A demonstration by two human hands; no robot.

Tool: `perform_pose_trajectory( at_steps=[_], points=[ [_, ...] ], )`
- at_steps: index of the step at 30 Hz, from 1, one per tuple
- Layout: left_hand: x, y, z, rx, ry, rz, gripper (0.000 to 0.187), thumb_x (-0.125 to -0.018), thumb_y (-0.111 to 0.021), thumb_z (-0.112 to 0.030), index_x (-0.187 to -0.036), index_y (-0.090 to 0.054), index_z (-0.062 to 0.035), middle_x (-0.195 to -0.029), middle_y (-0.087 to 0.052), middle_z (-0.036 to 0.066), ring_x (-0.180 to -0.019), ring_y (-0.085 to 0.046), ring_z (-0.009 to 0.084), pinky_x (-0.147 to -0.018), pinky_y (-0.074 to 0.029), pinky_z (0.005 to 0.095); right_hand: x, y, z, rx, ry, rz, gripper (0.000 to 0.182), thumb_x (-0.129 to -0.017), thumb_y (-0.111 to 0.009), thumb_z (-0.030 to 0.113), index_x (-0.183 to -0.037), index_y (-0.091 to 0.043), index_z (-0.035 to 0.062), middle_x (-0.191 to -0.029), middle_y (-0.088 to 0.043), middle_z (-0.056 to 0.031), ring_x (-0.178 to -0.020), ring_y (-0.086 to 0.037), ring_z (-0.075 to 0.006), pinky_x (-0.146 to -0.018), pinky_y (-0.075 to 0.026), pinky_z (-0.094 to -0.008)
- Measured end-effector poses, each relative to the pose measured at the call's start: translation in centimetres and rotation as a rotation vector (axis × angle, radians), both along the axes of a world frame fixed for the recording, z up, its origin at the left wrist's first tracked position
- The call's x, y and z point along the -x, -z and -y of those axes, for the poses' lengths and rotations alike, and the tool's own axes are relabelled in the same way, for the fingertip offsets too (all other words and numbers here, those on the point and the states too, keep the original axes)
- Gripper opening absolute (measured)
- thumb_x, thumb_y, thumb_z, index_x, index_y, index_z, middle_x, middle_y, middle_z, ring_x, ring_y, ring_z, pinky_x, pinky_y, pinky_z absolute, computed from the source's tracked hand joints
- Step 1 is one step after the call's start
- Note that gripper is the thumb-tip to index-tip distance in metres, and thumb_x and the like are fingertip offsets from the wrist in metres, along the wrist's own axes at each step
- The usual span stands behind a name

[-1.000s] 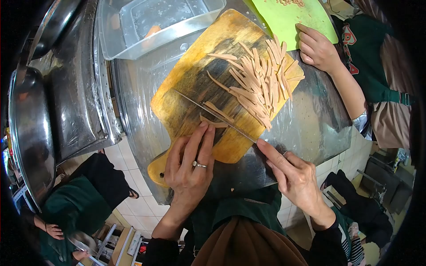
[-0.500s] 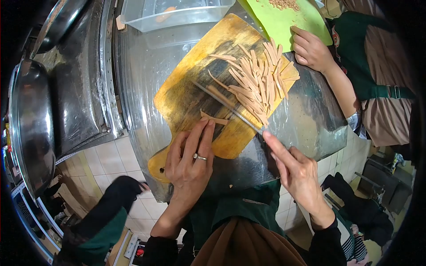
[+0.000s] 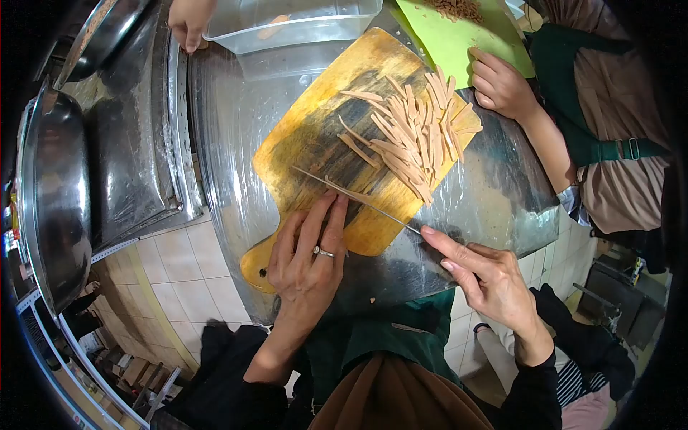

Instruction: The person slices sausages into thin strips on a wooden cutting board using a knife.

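Note:
My left hand (image 3: 308,251), with a ring on one finger, has its fingers bent together and its tips pressing a small tan food piece (image 3: 351,193) onto the wooden cutting board (image 3: 287,150). In my right hand (image 3: 494,276) is a knife (image 3: 390,217), its index finger stretched along the top and the handle hidden in the grip. The thin blade lies along the edge of the piece, close to my left fingertips. A heap of cut tan strips (image 3: 419,136) covers the board's far right part. One loose strip (image 3: 358,152) lies left of the heap.
A clear plastic tub (image 3: 301,36) with a tan piece inside stands beyond the board. Another person's hand (image 3: 502,86) rests on a green sheet (image 3: 473,43) bearing brown bits. A second hand (image 3: 192,21) is by the tub's left. Metal bowls (image 3: 61,208) stand at left.
The knife has come toward my left fingertips, and a strip now lies apart on the board behind it. My left hand stays put. Another hand has appeared at the top left.

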State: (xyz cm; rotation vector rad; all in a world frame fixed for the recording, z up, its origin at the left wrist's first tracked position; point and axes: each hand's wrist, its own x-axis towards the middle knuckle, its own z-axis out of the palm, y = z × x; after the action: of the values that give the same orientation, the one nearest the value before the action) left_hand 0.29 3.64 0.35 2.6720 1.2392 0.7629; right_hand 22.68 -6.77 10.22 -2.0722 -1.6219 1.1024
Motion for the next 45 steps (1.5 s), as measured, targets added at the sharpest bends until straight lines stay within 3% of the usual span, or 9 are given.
perform_pose_trajectory(
  at_steps=[3, 12, 15, 27, 30, 36, 39, 42, 45],
  points=[
    [0.1, -0.5, 0.5, 0.123, -0.012, -0.022, 0.048, -0.085, -0.072, -0.001, -0.132, -0.07, -0.0115, -0.13, -0.069, 0.005, -0.113, -0.065, 0.0315, -0.099, -0.054, 0.0425, -0.5, -0.4, -0.5, 0.01, -0.021, 0.018, 0.047, -0.095, -0.067, 0.005, -0.14, -0.066, 0.0171, -0.077, -0.068, -0.0156, -0.061, -0.06, -0.0253, -0.064, -0.051, -0.0369],
    [0.0, -0.8, 0.3, 0.16, 0.007, 0.006, 0.048, -0.083, -0.072, 0.003, -0.13, -0.071, -0.0088, -0.128, -0.07, 0.008, -0.109, -0.065, 0.0329, -0.095, -0.055, 0.0419, 0.1, 0.1, -0.4, -0.024, 0.005, -0.047, 0.049, -0.094, -0.068, 0.003, -0.141, -0.065, 0.0151, -0.076, -0.067, -0.0163, -0.06, -0.059, -0.0266, -0.064, -0.051, -0.037],
    [-0.1, -0.7, -0.2, 0.057, 0.007, -0.014, 0.048, -0.077, -0.074, 0.002, -0.124, -0.075, -0.0094, -0.122, -0.072, 0.002, -0.093, -0.066, 0.022, -0.083, -0.058, 0.032, -0.2, 0.2, -0.4, 0.001, -0.023, -0.028, 0.049, -0.094, -0.067, 0.002, -0.141, -0.065, 0.0146, -0.078, -0.068, -0.0175, -0.061, -0.06, -0.0273, -0.064, -0.051, -0.0368],
    [0.0, -0.7, -0.2, 0.071, 0.014, -0.017, 0.043, -0.081, -0.073, -0.001, -0.123, -0.075, -0.0092, -0.124, -0.072, 0.003, -0.094, -0.067, 0.0217, -0.083, -0.058, 0.0315, -1.3, 1.0, -0.9, -0.067, -0.094, -0.076, 0.054, -0.09, -0.07, -0.001, -0.142, -0.064, 0.0135, -0.092, -0.074, -0.0192, -0.061, -0.063, -0.0298, -0.061, -0.052, -0.0401],
    [0.2, -0.6, 0.2, 0.145, 0.012, -0.016, 0.046, -0.079, -0.073, 0.002, -0.123, -0.075, -0.0101, -0.124, -0.072, 0.007, -0.105, -0.066, 0.0317, -0.09, -0.057, 0.0401, -1.3, 1.0, -1.0, -0.048, -0.103, -0.071, 0.055, -0.09, -0.07, -0.001, -0.143, -0.063, 0.014, -0.088, -0.074, -0.0178, -0.06, -0.062, -0.0289, -0.06, -0.052, -0.0399],
    [0.1, -0.5, -0.1, 0.075, 0.011, -0.025, 0.047, -0.078, -0.072, 0.0, -0.124, -0.075, -0.0099, -0.124, -0.072, 0.002, -0.095, -0.066, 0.0221, -0.084, -0.058, 0.0313, -1.5, 1.0, -1.1, -0.011, -0.112, -0.032, 0.058, -0.088, -0.072, -0.002, -0.143, -0.064, 0.0162, -0.084, -0.073, -0.0161, -0.061, -0.063, -0.0288, -0.06, -0.052, -0.0394],
    [0.2, 0.2, 0.0, 0.033, 0.009, -0.007, 0.048, -0.078, -0.072, 0.001, -0.124, -0.074, -0.01, -0.125, -0.072, 0.003, -0.095, -0.067, 0.0222, -0.084, -0.058, 0.0317, -1.6, 1.5, -0.8, -0.021, -0.118, -0.024, 0.059, -0.088, -0.072, -0.003, -0.142, -0.064, 0.0164, -0.084, -0.073, -0.0158, -0.061, -0.064, -0.0293, -0.06, -0.052, -0.0395],
    [0.3, -0.2, 0.0, 0.063, 0.015, -0.01, 0.049, -0.077, -0.072, 0.001, -0.125, -0.074, -0.0102, -0.125, -0.071, 0.003, -0.095, -0.067, 0.0225, -0.085, -0.058, 0.0322, -1.7, 1.8, -0.8, -0.1, -0.147, -0.012, 0.062, -0.094, -0.068, 0.003, -0.149, -0.056, 0.0282, -0.101, -0.077, -0.0096, -0.057, -0.062, -0.0219, -0.056, -0.058, -0.0386],
    [0.2, -0.2, 0.0, 0.058, 0.017, -0.006, 0.049, -0.077, -0.072, 0.001, -0.125, -0.074, -0.0101, -0.126, -0.071, 0.003, -0.095, -0.067, 0.0226, -0.084, -0.058, 0.0326, -1.7, 1.5, -1.0, -0.077, -0.147, -0.033, 0.062, -0.093, -0.068, 0.003, -0.149, -0.056, 0.0284, -0.112, -0.077, -0.0064, -0.058, -0.063, -0.0221, -0.058, -0.06, -0.0377]
  ],
)
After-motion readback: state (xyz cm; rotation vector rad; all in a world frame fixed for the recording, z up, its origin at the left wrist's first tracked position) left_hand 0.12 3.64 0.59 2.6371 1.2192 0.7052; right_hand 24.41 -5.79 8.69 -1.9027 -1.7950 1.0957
